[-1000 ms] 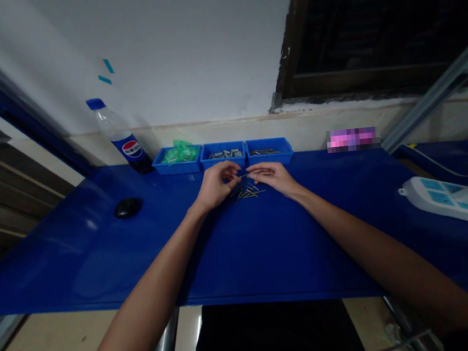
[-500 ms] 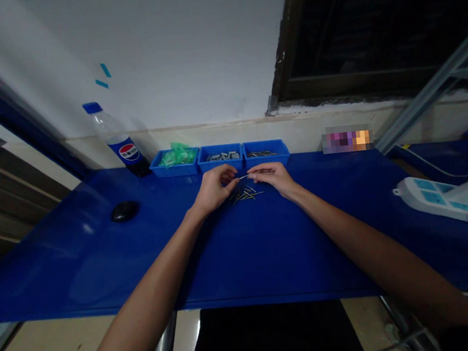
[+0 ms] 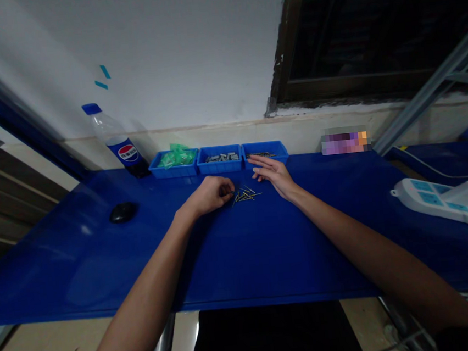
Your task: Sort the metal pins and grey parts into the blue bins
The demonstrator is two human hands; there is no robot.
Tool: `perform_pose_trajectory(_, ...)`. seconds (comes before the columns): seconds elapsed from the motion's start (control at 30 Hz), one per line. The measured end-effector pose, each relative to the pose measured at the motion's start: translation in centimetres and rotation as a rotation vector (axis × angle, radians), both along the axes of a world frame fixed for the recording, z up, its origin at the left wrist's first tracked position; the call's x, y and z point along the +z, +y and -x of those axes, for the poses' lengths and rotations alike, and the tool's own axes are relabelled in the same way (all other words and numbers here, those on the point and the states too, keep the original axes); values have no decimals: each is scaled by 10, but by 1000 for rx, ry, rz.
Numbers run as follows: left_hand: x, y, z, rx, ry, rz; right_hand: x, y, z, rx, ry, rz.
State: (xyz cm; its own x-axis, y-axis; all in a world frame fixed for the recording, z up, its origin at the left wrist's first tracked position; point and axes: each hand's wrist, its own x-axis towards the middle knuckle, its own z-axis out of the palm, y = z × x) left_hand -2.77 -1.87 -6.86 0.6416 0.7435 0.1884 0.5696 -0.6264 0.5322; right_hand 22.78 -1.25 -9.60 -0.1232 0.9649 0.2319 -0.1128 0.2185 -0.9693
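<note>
The left hand [image 3: 210, 193] had its grip curled at the left edge of a loose pile of slender metal rods [image 3: 245, 196]; whether it pinched one, I could not tell. The right hand [image 3: 274, 175] was open, fingers extended before the right blue bin [image 3: 277, 147]. The pile lay on the table [image 3: 241, 252] between both hands, presumably for short reaches. Behind, the left bin [image 3: 174, 172] with green plastic, the middle bin [image 3: 220, 167] with grey pieces and the right one with thin rods stood in a row, probably to separate kinds. A Pepsi bottle [image 3: 126, 152] stood leftward.
</note>
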Motion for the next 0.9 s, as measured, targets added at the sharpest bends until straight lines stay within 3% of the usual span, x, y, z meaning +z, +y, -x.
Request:
perform_pose_trajectory(0.37, -9, 4, -2, 73, -86, -158, -2, 4, -1, -47, 91, 46)
perform_pose_trajectory(0.53, -21, 5, -13, 208, -375, -93, -7, 7, -1, -94, 103, 61)
perform_pose_trajectory(0.67, -30, 3, -22, 252, -574, 22, -7, 5, 3, 2, -66, 8)
perform_pose_trajectory(0.9, -31, -3, -30, 194, -607, -7, -3, 0, 3, 170, -190, -24)
